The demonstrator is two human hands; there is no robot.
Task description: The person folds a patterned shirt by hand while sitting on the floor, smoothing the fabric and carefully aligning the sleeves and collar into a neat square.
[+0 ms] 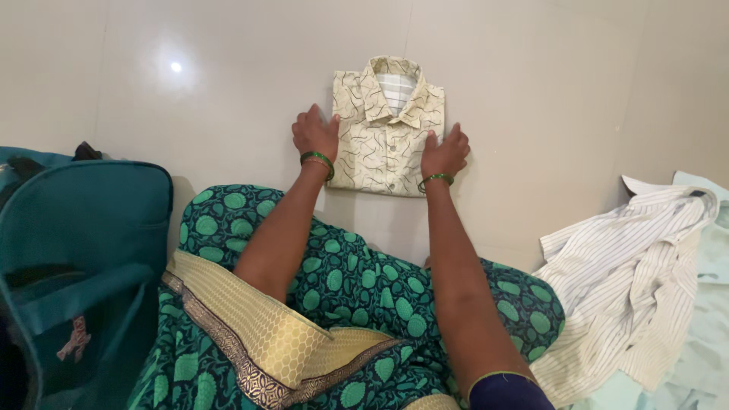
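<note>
Past the green sari, the left hand and right hand press a folded shirt flat on the floor, fingers released. Folding looks finished; lifting it needs both hands under the edges.

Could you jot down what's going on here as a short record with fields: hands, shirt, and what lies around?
left hand: flat on the left edge of the folded shirt, green bangle at the wrist
right hand: flat on the shirt's right edge, green bangle at the wrist
folded shirt: cream with dark squiggles, buttoned, collar away from the person, lying on the floor
striped shirt: white, unfolded, heaped at the right
bag: teal, at the left
</note>
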